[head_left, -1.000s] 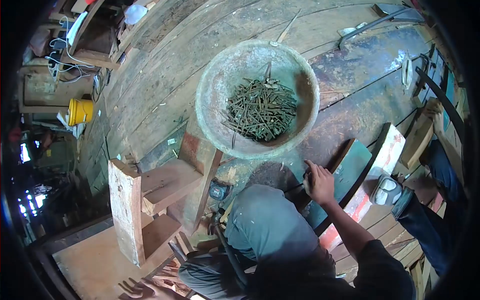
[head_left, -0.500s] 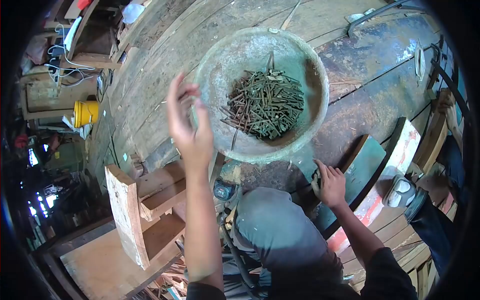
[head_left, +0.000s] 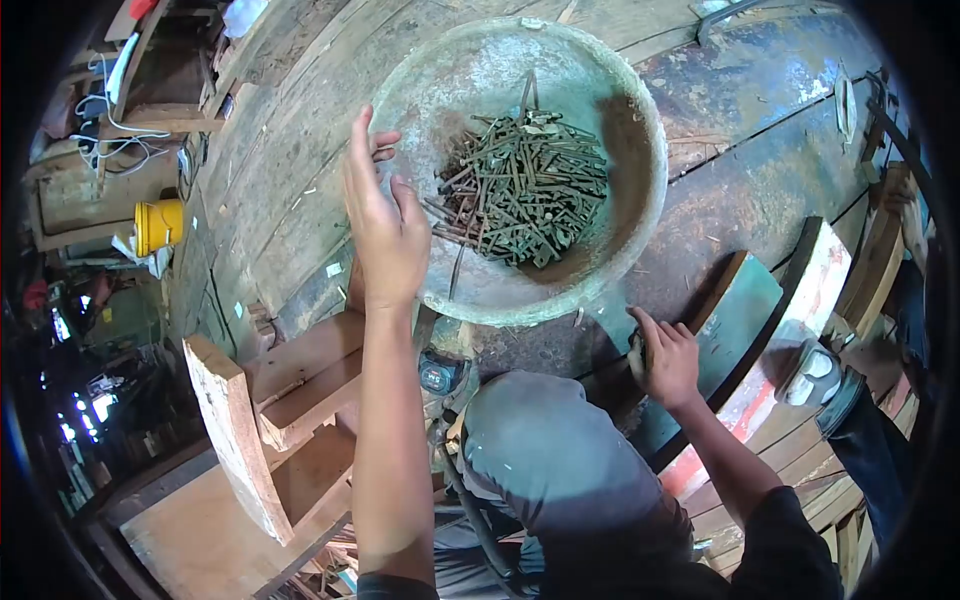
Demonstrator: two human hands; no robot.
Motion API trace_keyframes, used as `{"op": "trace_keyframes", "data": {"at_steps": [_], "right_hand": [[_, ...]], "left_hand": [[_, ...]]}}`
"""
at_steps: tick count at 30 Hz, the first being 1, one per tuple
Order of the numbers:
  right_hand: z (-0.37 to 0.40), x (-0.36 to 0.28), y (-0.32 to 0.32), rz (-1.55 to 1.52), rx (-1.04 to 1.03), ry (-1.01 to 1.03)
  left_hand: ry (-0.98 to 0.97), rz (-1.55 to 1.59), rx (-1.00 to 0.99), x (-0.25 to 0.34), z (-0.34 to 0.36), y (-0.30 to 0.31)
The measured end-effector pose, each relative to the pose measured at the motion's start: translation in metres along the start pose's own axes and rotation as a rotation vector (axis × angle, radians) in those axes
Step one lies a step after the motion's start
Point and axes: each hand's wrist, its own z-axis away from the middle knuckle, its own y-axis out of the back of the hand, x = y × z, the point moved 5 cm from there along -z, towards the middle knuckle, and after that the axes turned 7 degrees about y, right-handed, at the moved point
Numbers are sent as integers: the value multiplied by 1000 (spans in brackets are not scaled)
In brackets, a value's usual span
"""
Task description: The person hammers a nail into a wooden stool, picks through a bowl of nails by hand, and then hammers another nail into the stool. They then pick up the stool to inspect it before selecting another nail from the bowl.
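The basin lies just off the middle of your view, toward 12 o'clock, resting on the plank floor, with a heap of nails in its bowl. At its 8-to-9 o'clock edge is your left hand, fingers loosely curved and thumb spread apart from them; you can't tell whether it touches the rim. Your right hand is at 5 o'clock, outside the basin, fingers bent beside something small and dark; what that is, and whether you grip it, you can't tell. At 7 o'clock sits a tape measure, and beyond it a wooden frame. Out at 4 o'clock you have a green board and a white-and-red board, with a co-worker's foot by the latter. A yellow bucket stands far off at 9 o'clock.
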Motion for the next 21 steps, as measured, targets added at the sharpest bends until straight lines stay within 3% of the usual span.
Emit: {"op": "trace_keyframes", "data": {"at_steps": [4,7,10,11,14,21], "right_hand": [[3,1,-4,12,35,7],[4,1,-6,45,15,2],[5,2,-4,32,36,0],[4,2,-4,-6,60,0],[2,-1,-4,23,64,6],[2,0,-6,71,36,-25]], "left_hand": [[-73,-189,40,0,20,4],[3,-318,38,-7,53,13],[24,-201,150,-27,85,26],[102,-1,261,-38,94,30],[46,-80,426,-25,86,38],[234,-227,399,-16,61,29]]}}
